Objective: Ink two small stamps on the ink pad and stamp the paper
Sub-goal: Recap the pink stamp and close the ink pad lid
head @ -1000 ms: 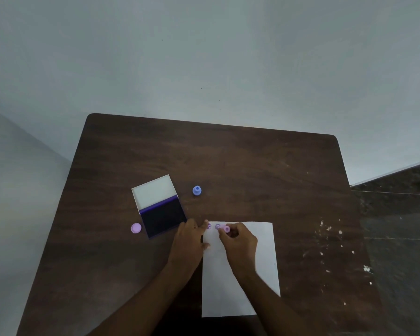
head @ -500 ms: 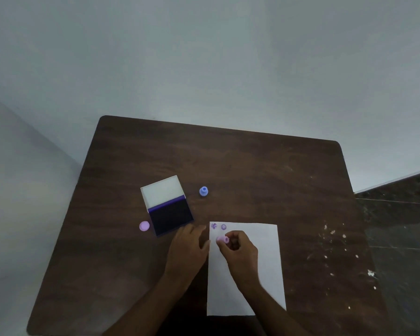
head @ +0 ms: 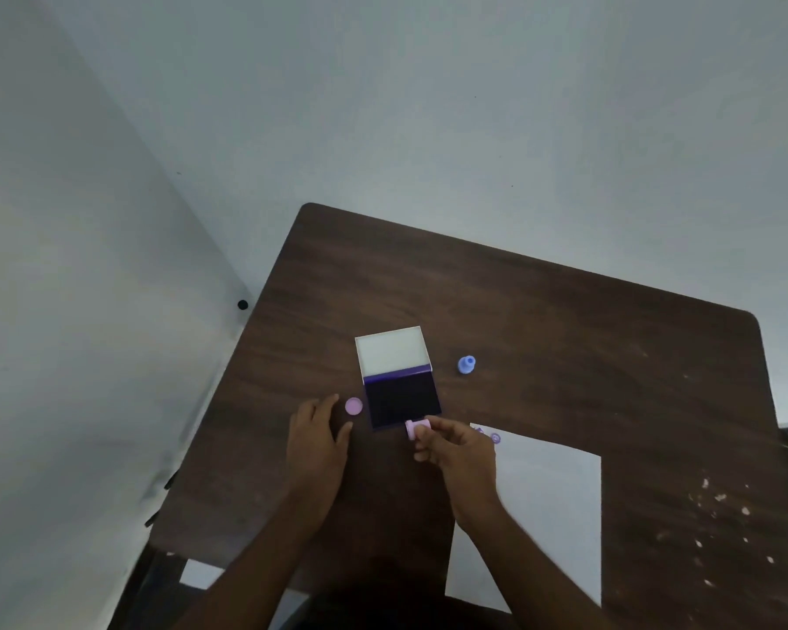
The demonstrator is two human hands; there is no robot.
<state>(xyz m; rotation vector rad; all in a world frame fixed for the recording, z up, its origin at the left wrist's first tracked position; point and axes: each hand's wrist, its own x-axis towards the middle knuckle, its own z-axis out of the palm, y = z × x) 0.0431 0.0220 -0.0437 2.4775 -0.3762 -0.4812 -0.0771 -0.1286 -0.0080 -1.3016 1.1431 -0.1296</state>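
An open ink pad (head: 401,399) lies on the dark wooden table (head: 542,320), its white lid folded back behind the dark pad. My right hand (head: 460,452) pinches a small pink stamp (head: 416,428), which lies sideways at the pad's near right corner. My left hand (head: 317,436) rests open on the table, fingers apart, just left of a pink round cap (head: 353,406). A blue stamp (head: 466,364) stands to the right of the pad. The white paper (head: 547,507) lies to the right, with two purple prints (head: 490,435) at its top left corner.
The table stands in a corner between pale walls. White specks dot the table's right side (head: 719,507). The table's left edge is near my left arm, with a gap to the floor beneath it.
My right hand has carried the pink stamp left from the paper to the ink pad's near corner. My left hand has left the paper's edge and moved left, beside the pink cap. The view has swung left.
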